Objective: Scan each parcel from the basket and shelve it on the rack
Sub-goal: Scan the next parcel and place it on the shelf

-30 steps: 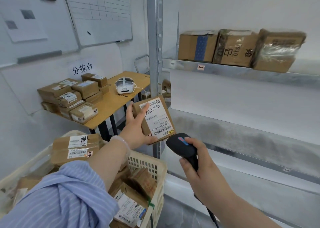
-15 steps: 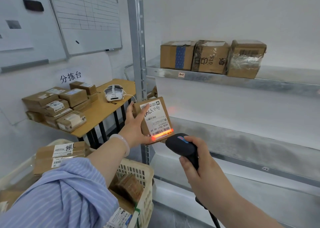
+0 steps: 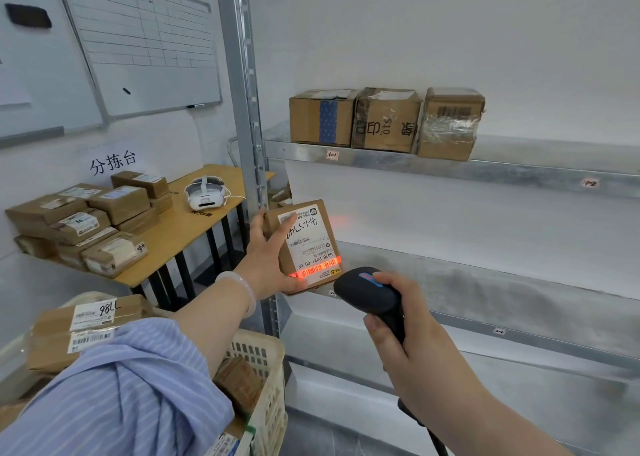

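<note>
Scan light (image 3: 317,270) is now crossing the parcel (image 3: 306,237) label, unlit a second ago. The left hand (image 3: 268,258) is gripping the parcel at frame centre; the right hand (image 3: 408,344) is gripping the scanner (image 3: 367,292). Shelving is probably coming next.

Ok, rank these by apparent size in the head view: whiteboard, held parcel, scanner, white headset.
1. whiteboard, largest
2. held parcel
3. scanner, close behind, but nearer the camera and partly covered by the right hand
4. white headset, smallest
</note>
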### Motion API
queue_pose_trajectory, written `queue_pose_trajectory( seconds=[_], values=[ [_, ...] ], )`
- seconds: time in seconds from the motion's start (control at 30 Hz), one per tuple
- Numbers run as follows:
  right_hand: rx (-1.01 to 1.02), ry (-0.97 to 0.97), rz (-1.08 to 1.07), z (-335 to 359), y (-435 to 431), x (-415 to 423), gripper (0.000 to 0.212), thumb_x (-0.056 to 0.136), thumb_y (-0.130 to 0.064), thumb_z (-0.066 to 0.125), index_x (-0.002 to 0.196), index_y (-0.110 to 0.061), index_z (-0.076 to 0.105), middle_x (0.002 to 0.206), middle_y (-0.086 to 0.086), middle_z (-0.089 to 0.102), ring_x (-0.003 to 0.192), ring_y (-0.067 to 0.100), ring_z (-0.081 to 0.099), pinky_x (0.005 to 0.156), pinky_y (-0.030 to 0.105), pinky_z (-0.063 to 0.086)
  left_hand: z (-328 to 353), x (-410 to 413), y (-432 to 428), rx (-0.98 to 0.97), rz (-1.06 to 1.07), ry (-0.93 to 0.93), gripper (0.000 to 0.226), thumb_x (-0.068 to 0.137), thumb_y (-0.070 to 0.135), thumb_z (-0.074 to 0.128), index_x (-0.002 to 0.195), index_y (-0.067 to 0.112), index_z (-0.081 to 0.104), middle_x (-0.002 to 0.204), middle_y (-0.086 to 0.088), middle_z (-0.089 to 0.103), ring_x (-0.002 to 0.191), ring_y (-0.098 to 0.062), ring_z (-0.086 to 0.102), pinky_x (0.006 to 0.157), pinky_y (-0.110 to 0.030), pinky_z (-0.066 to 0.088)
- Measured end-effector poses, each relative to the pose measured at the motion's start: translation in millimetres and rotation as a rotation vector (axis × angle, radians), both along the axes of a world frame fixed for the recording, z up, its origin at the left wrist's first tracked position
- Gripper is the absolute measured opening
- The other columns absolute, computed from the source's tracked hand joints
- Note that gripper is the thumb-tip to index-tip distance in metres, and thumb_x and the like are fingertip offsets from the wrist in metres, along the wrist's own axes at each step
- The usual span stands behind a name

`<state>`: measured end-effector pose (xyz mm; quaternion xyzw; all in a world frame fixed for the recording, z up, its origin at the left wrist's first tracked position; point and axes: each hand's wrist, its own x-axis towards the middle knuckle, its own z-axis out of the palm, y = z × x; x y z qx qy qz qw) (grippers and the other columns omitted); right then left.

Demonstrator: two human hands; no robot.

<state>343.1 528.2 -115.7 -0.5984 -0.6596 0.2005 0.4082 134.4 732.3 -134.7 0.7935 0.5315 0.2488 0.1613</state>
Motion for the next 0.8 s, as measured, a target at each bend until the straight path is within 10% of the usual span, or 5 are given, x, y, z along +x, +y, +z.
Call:
queue_pose_trajectory(
  seconds=[0.8],
  values=[
    [0.373, 0.222, -0.440, 48.1, -17.1, 128.2, 0.047, 0.091, -0.042, 0.052, 0.119, -0.071, 0.028, 0.113, -0.028, 0.059, 0.083, 0.008, 0.066, 0.065, 0.048, 0.060, 107.3, 187.1, -24.3, -0.097, -0.432, -0.229, 0.125, 0.064, 0.032, 0.093, 0.155, 0.044, 0.008, 0.159, 0.004, -0.015, 0.150, -0.018, 0.002, 0.115, -0.021, 0.007]
  ],
)
